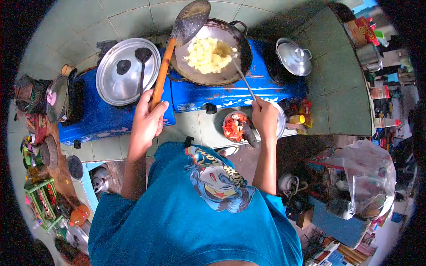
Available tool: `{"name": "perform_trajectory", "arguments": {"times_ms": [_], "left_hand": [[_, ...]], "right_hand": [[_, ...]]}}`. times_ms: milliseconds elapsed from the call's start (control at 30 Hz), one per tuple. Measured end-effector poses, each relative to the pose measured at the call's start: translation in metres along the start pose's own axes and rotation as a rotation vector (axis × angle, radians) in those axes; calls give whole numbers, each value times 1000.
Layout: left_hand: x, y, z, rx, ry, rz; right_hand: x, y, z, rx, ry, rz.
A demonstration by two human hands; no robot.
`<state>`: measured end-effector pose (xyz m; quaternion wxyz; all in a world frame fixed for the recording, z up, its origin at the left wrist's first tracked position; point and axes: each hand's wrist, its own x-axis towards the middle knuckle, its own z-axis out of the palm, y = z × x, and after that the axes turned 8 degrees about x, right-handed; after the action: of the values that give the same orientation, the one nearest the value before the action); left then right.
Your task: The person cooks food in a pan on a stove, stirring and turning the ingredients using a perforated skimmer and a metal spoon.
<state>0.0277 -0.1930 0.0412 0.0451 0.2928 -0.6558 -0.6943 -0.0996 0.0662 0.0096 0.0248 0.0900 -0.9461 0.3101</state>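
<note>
My left hand [150, 116] is closed round the wooden handle of a slotted ladle [191, 22], whose dark perforated head is raised over the left rim of a wok [177, 66]. My right hand [265, 116] grips a thin metal utensil [244, 79]; its tip reaches the pale yellow pieces [207, 55] in the wok. The wok sits on a blue stove [191, 98]. Below it, beside my right hand, a stone mortar [226, 119] holds chopped red and white pieces [235, 126], with a dark pestle [250, 135] leaning in it.
A large metal lid [106, 84] with a dark ladle [142, 55] on it lies left of the wok. A lidded silver pot [293, 57] stands to the right. Bottles and a green rack [44, 204] are at far left, a plastic bag [370, 173] at right.
</note>
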Motion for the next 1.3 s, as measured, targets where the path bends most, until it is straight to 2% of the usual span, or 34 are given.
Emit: {"name": "perform_trajectory", "arguments": {"times_ms": [100,200,333,400,533,633,700,833,933,1033,1100,1300], "left_hand": [[0,-1,0,9,-2,9],[2,-2,-1,9,1,0],[0,0,-1,6,5,0],[-1,0,-1,18,13,-8],[0,-3,-2,5,-3,-13],[0,-6,0,-5,-25,6],[-1,-7,3,-19,-51,-31],[-2,-14,7,0,-159,-55],[-4,-20,10,-20,-201,-57],[-6,-19,11,-40,-186,-38],[-6,-18,10,-51,-177,-24],[-4,-15,5,-50,-113,-26]], "right_hand": [[-4,-6,-8,96,-42,-23],[-6,-2,-3,51,-102,-13],[-3,0,1,38,-51,30],[-8,-15,-9,76,-119,77],[-6,-6,-3,59,-136,15],[-7,0,3,103,-89,70],[-7,9,6,313,-132,196],[-5,9,2,491,-188,281],[-7,3,-6,469,-255,377],[-9,7,-7,325,-148,262],[-11,6,-10,138,-69,66],[-25,-27,-30,-101,-20,59]]}}
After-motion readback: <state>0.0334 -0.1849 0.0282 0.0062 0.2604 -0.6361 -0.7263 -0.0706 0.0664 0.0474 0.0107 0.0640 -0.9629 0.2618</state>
